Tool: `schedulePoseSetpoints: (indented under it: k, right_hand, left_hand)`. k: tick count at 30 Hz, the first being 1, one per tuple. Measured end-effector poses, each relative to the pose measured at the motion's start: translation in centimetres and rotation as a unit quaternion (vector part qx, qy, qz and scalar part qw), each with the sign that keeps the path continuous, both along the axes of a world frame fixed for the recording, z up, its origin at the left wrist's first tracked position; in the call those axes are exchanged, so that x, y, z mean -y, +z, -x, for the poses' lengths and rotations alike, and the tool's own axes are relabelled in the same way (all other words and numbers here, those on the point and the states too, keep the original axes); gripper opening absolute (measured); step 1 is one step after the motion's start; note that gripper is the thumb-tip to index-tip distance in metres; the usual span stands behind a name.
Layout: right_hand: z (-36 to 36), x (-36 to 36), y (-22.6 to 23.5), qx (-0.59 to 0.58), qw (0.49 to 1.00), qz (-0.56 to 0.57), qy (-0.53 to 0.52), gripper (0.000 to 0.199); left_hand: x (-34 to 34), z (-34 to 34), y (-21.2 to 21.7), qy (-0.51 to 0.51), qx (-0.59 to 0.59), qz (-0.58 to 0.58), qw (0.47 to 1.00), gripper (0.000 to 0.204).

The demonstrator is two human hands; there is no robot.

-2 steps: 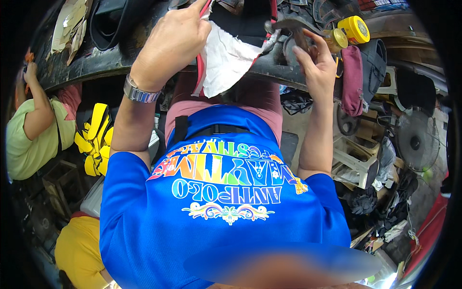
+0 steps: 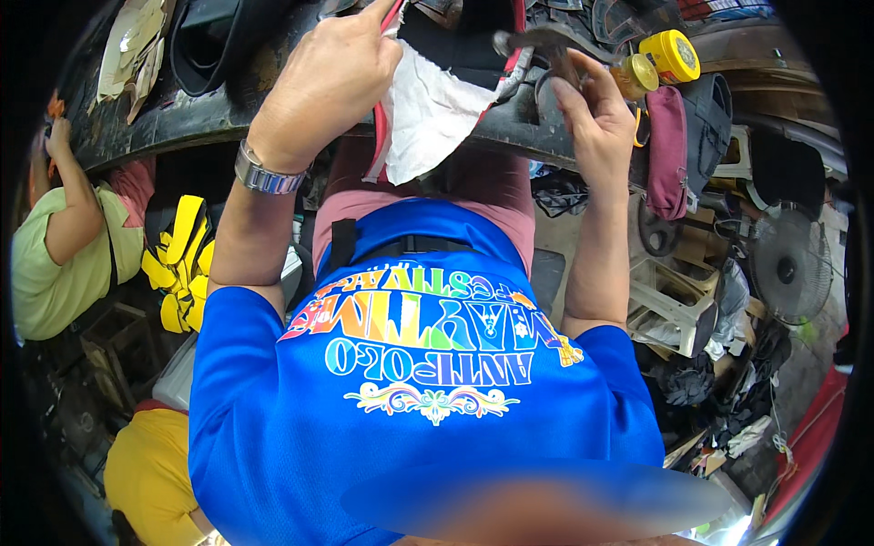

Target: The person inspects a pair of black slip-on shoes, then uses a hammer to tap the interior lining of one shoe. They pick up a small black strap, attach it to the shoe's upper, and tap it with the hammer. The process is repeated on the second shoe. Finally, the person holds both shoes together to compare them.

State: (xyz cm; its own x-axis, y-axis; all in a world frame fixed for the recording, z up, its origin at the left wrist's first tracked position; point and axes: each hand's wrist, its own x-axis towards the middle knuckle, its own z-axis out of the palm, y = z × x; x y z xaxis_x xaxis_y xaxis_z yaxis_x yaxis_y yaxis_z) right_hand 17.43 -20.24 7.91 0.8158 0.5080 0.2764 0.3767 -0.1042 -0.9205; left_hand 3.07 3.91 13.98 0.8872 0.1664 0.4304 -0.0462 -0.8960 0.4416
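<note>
My left hand (image 2: 328, 86), with a metal watch on its wrist, is closed at the red-edged side of a black fabric piece (image 2: 446, 36) at the table edge. Part of its fingers runs out of the top of the picture. White lining (image 2: 432, 109) hangs from this piece over the edge, toward my lap. In my right hand (image 2: 596, 114) is a hammer (image 2: 555, 44), gripped by its handle between thumb and fingers. Its head points left, above the right side of the fabric piece.
On the dark table (image 2: 173, 127) lie a black curved piece (image 2: 205, 45) and cardboard scraps (image 2: 132, 55). A yellow tub (image 2: 671, 56) and an amber jar (image 2: 635, 76) stand right of the hammer. A maroon pouch (image 2: 667, 155) hangs nearby. Co-workers (image 2: 68, 237) sit at left; a fan (image 2: 788, 266) stands right.
The hammer head has shifted slightly up and to the left, somewhat blurred. My left hand and the fabric piece stay nearly in place.
</note>
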Motion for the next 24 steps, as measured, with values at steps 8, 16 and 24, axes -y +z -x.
schedulePoseSetpoints:
  k: [8,16,24]
  right_hand:
    - [0.7,-4.4,0.0,0.257,0.933,0.252,0.024,0.034]
    - [3.5,-3.5,-0.1,0.241,0.936,0.257,0.010,0.023]
    - [2.7,-4.0,0.1,0.212,0.934,0.287,-0.001,0.038]
  left_hand:
    - [0.4,-0.1,0.1,-0.003,0.013,-0.014,1.000,0.028]
    - [-0.1,0.2,-0.6,-0.003,-0.016,-0.009,1.000,0.024]
    - [-0.6,0.6,-0.9,-0.027,-0.007,-0.159,0.987,0.021]
